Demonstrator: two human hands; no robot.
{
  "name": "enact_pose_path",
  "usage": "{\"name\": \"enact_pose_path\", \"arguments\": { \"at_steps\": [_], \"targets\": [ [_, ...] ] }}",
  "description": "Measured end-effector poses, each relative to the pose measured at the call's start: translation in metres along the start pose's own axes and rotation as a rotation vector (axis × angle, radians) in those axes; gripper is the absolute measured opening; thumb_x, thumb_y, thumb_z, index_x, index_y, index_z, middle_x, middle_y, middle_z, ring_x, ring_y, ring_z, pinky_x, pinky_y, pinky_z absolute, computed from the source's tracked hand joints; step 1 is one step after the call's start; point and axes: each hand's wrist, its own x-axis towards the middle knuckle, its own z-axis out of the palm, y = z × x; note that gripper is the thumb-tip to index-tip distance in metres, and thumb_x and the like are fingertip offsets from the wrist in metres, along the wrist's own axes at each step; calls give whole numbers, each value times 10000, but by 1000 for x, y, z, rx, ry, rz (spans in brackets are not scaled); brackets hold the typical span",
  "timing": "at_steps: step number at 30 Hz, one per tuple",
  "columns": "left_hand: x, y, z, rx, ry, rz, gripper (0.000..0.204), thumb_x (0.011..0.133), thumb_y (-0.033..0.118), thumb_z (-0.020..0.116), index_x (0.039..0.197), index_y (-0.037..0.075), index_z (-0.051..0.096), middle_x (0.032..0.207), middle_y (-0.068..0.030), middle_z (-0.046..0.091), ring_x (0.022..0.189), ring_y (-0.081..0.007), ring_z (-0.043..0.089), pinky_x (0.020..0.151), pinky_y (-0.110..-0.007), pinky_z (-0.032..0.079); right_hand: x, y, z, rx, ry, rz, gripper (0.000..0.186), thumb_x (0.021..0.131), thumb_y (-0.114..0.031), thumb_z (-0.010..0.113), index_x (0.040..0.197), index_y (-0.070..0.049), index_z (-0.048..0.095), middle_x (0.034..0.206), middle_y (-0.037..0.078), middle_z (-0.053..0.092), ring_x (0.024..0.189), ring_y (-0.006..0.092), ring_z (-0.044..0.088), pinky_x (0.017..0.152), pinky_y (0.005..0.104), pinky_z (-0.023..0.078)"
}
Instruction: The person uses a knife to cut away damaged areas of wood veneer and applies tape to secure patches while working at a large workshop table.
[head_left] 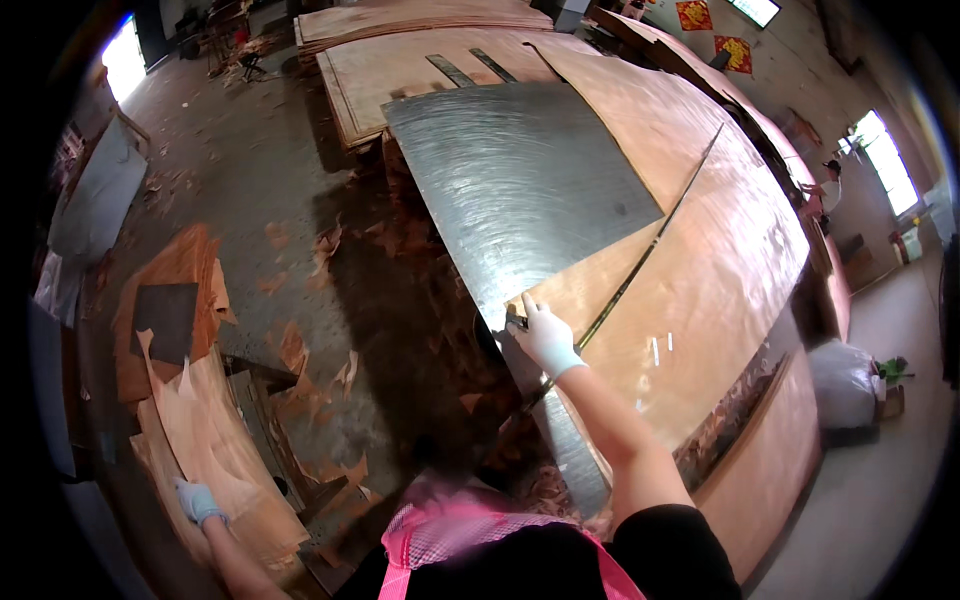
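My right hand [545, 338], in a white glove, is at the edge of a pale veneer sheet [700, 320], closed on a small dark object [516, 320] that its fingers partly hide. A shiny grey metal plate [510, 165] lies beside it. A long thin dark rod [652, 250] crosses the veneer diagonally, passing under or beside my wrist. Two small white pieces [662, 350] lie on the sheet. At lower left, my gloved left hand [198, 502] is closed on the edge of loose pale veneer pieces [205, 420], near a dark square sheet [163, 320].
Stacked sheets [420, 22] with two metal strips [450, 70] stand behind. Veneer scraps [295, 350] litter the concrete floor [240, 170]. At the right, another person [830, 195] stands beside a stack, and a white bag [840, 385] sits on the floor. Boards [100, 190] lean at the left.
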Motion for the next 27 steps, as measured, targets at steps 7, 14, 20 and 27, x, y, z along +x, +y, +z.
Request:
{"name": "enact_pose_path", "arguments": {
  "at_steps": [7,14,20,27],
  "targets": [
    [-106,291,2,-401,-323,192,380,860,200,638,1175,-9,599,1093,-203,651,969,-342,618,889,-416,496,25,25,-9,-215,-162,55,529,902,-308,626,1359,-111,449,1104,174,633,956,360,665,770,458,546],
    [-313,425,33,-739,-1438,721,505,930,265,685,1342,6,548,1068,-110,706,940,-169,672,859,-310,540,25,27,-13,-67,14,-75,404,933,-278,597,1263,-70,493,1068,175,657,958,370,664,794,458,537],
    [-347,424,32,-549,-1484,718,309,938,295,634,1091,27,647,769,-41,660,694,-147,630,670,-303,512,38,15,-50,-180,-241,-8,318,903,-312,615,1041,-37,693,911,152,714,847,351,697,738,442,544],
    [-360,444,3,-671,-1021,808,317,933,280,569,1151,72,665,903,-183,697,828,-397,659,770,-453,518,40,12,-36,-495,-441,-117,247,794,-263,746,1002,-128,753,996,104,731,931,293,706,755,417,554]
  ]
}}
